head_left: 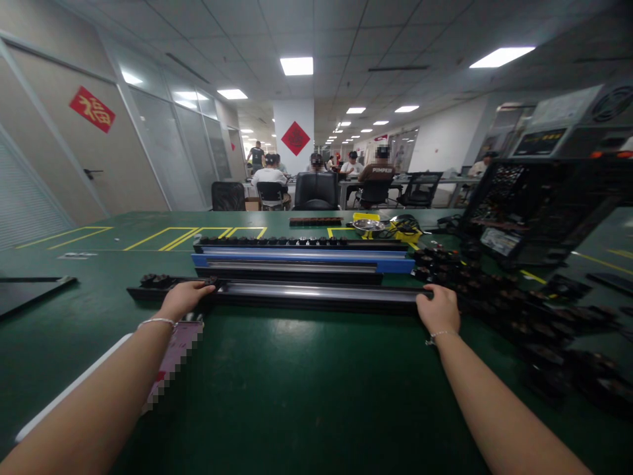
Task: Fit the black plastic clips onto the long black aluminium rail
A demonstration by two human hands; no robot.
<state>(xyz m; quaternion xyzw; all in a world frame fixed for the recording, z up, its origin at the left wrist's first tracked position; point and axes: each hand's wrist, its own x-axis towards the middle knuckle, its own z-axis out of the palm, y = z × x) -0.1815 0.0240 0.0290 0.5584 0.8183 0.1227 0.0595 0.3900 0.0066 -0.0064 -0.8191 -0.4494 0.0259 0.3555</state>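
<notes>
A long black rail (316, 305) with a shiny metal strip along its top lies crosswise in front of me on the green table. Closed over its right end is my right hand (439, 310), thumb on top. My left hand (184, 300) is closed on the rail left of the middle, its fingertips beside a small black part (210, 284); the undersides of the fingers are hidden. More small black parts (155, 280) sit on the rail's left end. Just behind lies a blue bar (297, 256) with metal strips, and a row of black pieces (277, 241) runs along its far side.
Loose black parts (504, 297) are heaped at the right, near an opened computer case (499, 204). A metal bowl (368, 225) and yellow trays stand at the back. Beside my left forearm lie a pink printed item (184, 340) and a white-edged object (74, 389). People sit beyond the table.
</notes>
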